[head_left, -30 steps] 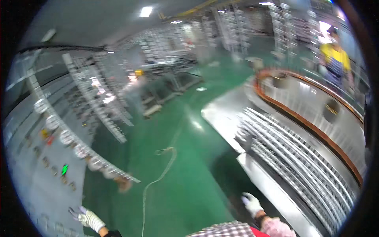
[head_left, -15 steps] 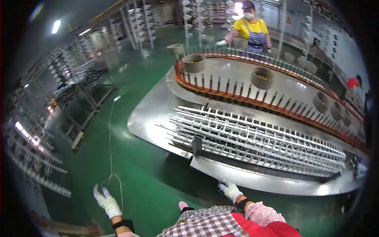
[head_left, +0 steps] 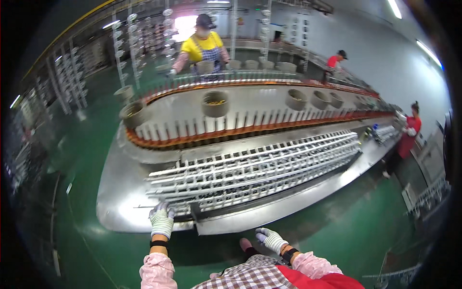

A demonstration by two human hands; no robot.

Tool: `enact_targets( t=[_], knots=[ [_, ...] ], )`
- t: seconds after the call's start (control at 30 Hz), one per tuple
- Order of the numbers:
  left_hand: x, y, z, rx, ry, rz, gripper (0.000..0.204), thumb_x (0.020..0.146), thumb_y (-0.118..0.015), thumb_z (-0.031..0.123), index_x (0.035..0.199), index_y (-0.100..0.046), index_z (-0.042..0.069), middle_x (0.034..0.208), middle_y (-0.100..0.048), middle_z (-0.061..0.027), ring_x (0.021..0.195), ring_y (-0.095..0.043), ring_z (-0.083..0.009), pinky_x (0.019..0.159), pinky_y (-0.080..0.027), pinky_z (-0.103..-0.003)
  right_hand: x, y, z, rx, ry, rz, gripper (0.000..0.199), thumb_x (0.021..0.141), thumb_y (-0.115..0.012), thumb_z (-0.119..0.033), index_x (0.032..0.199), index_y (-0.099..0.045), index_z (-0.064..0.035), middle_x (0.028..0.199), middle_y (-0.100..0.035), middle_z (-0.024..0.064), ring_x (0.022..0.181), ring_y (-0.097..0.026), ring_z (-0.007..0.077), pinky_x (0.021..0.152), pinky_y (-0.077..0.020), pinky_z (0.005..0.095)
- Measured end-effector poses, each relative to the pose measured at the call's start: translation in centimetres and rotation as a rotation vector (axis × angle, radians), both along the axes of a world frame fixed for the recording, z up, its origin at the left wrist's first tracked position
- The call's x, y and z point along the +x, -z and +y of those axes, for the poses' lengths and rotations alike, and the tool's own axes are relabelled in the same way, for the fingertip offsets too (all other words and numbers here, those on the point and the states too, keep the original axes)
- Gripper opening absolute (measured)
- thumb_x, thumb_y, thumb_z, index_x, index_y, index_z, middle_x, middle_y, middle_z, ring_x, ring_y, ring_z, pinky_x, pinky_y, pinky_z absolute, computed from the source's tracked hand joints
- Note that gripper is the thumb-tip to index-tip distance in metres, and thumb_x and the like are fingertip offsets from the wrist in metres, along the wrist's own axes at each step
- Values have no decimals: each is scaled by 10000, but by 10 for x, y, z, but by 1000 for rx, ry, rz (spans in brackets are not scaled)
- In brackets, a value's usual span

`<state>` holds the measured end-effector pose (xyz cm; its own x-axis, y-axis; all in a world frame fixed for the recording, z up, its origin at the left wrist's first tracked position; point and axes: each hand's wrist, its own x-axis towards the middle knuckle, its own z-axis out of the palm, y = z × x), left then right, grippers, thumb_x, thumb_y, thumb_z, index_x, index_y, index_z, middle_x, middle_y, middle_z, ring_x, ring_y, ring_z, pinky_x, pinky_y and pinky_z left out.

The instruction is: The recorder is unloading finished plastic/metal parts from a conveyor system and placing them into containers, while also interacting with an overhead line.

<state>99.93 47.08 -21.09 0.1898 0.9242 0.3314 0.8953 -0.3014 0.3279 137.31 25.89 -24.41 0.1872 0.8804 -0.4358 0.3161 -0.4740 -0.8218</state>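
Observation:
A long stack of silvery-white metal racks (head_left: 260,166), made of rods with short cross pegs, lies along the near side of the metal table (head_left: 118,192). At its left end, my left hand (head_left: 161,222), in a striped white glove with grey fingertips, reaches over the rod ends with its fingers stretched out. Whether the fingertips touch the rods is hard to make out. My right hand (head_left: 272,240), gloved alike, hangs just off the table's front edge with loosely bent fingers and nothing in it.
An orange-edged conveyor loop (head_left: 211,138) with upright dark pins runs behind the racks. Several round tubs (head_left: 215,105) stand inside it, some holding small yellowish pieces. Across it stands a person in yellow (head_left: 204,48); a person in red (head_left: 411,127) is at the right end.
My view has swung to the right. My left hand has moved from over the floor to the left end of the rack stack. My right hand stays off the table edge.

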Motion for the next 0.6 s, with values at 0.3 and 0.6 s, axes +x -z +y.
enact_targets(
  t=[0.3,0.6],
  knots=[
    [55,15,68,-209,-96,133,556,711,-679,266,1181,-473,53,1209,-465,-181,1152,-408,-357,1021,-251,-459,73,25,35,21,299,208,402,876,-544,-257,1197,-521,-15,913,-620,91,738,-572,160,695,-467,289],
    [79,-14,71,-500,-138,-52,713,772,-659,142,1338,-274,-55,1250,-465,-249,1115,-481,-332,971,-358,-380,135,25,125,-31,362,370,447,879,-525,-331,1188,-505,-8,956,-619,88,788,-613,159,671,-500,286]
  ],
)
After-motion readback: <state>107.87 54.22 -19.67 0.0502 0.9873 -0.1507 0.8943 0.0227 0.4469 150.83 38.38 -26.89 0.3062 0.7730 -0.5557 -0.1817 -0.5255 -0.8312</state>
